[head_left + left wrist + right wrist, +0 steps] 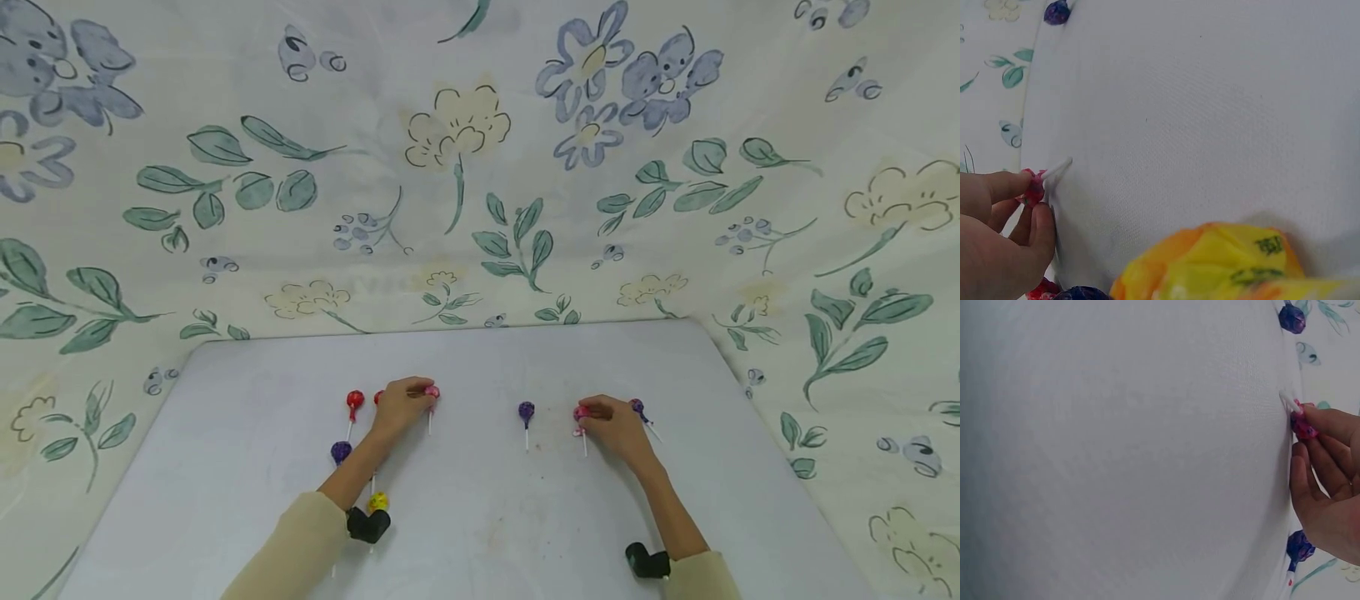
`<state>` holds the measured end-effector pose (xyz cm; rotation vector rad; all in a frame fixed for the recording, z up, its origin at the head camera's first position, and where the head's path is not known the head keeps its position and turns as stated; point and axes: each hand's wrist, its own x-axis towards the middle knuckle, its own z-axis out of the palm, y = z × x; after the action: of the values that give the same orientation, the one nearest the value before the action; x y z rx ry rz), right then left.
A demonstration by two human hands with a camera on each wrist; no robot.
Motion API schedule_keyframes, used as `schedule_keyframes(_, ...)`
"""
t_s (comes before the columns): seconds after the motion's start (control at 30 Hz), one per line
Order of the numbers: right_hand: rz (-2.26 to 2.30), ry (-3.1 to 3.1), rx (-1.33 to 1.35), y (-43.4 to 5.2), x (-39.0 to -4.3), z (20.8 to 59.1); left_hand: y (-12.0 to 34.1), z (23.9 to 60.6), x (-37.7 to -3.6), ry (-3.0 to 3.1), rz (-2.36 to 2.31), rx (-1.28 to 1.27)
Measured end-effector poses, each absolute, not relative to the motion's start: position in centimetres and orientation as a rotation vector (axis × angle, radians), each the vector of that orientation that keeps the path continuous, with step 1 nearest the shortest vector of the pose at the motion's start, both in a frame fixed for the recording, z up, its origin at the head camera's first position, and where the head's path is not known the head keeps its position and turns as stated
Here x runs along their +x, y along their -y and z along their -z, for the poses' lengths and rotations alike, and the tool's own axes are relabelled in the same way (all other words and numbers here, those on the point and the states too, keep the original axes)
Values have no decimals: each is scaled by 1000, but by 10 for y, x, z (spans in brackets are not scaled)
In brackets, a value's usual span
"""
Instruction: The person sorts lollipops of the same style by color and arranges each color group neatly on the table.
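Note:
My left hand (405,406) pinches a pink-wrapped lollipop (1034,189) by its head, and the white stick points toward me. Over on the right, my right hand (613,423) grips another pink lollipop (1304,424) between thumb and fingers. A purple lollipop (527,411) lies between the two hands, and a second purple lollipop (637,406) is just beyond the right hand's outer side. Beside the left hand are a red lollipop (355,400) and one more red lollipop (378,397), partly hidden by the hand.
Below the left forearm lie a purple lollipop (341,452) and a yellow lollipop (378,502), partly covered. The white table (480,517) meets a flower-patterned cloth (465,250) at its back edge. Black wrist cameras sit near both cuffs.

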<state>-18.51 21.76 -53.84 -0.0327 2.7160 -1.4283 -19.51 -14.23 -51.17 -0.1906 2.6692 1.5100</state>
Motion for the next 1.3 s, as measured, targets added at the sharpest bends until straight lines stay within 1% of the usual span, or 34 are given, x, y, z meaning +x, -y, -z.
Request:
schedule_keyframes(0.53, 1503, -2665, -9, -216, -185, 539, 146, 512, -190, -2756, -1492, -125)
schedule_keyframes(0.67, 1552, -2627, 9, -208, -185, 535, 145, 513, -190, -2756, -1491, -147)
schedule_keyframes(0.8, 1629, -2577, -14, -191, -184, 528, 145, 516, -191, -2750, -1490, -157)
schedule_keyframes(1.1, 1728, -2481, -181, -134, -189, 508, 145, 518, -191, -2755, -1495, -148)
schedule_keyframes(1.3, 1704, -2450, -232, -97, -199, 511, 146, 517, -190, -2764, -1482, -150)
